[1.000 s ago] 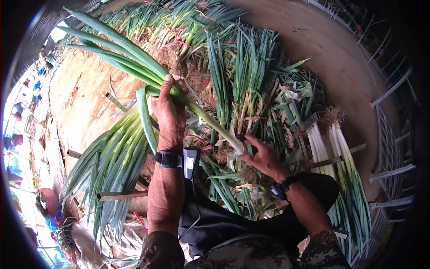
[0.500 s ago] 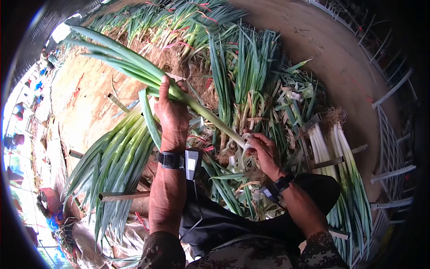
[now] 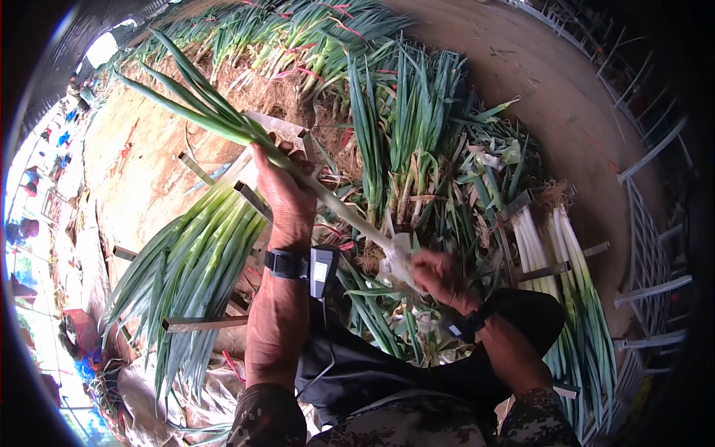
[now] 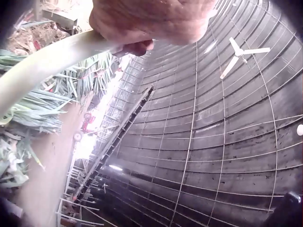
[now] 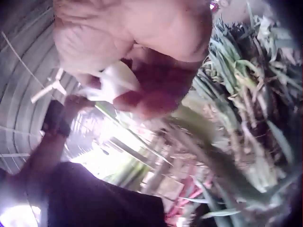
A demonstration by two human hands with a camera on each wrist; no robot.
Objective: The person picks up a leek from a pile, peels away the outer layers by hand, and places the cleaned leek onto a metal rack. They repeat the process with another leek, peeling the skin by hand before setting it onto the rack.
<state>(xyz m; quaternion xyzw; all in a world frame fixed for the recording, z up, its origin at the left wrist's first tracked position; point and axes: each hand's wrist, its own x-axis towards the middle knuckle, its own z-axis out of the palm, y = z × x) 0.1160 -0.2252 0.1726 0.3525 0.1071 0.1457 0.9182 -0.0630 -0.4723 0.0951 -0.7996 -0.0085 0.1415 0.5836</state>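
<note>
My left hand (image 3: pixel 284 182) grips a green onion (image 3: pixel 339 205) around the middle of its stalk, its leaves pointing up and left. At the white root end, my right hand (image 3: pixel 445 277) has curled fingers pinching a pale, loose outer layer (image 3: pixel 398 257), blurred in the head view. The left wrist view shows the white stalk (image 4: pixel 45 68) running out from under the left hand (image 4: pixel 154 21). In the right wrist view the right hand (image 5: pixel 137 47) pinches a white piece (image 5: pixel 118 82) between thumb and fingers.
Green onions lie on a metal rack at left (image 3: pixel 190 257), and white-stemmed ones at right (image 3: pixel 570 276). Unpeeled bunches (image 3: pixel 424 112) and leaf scraps (image 3: pixel 491 160) lie ahead. Metal bars (image 3: pixel 205 323) stick out beside the left forearm.
The right hand closed on the root end and moved down and right, with a pale layer coming off the stalk. A leaf that hung beside the left wrist no longer hangs there.
</note>
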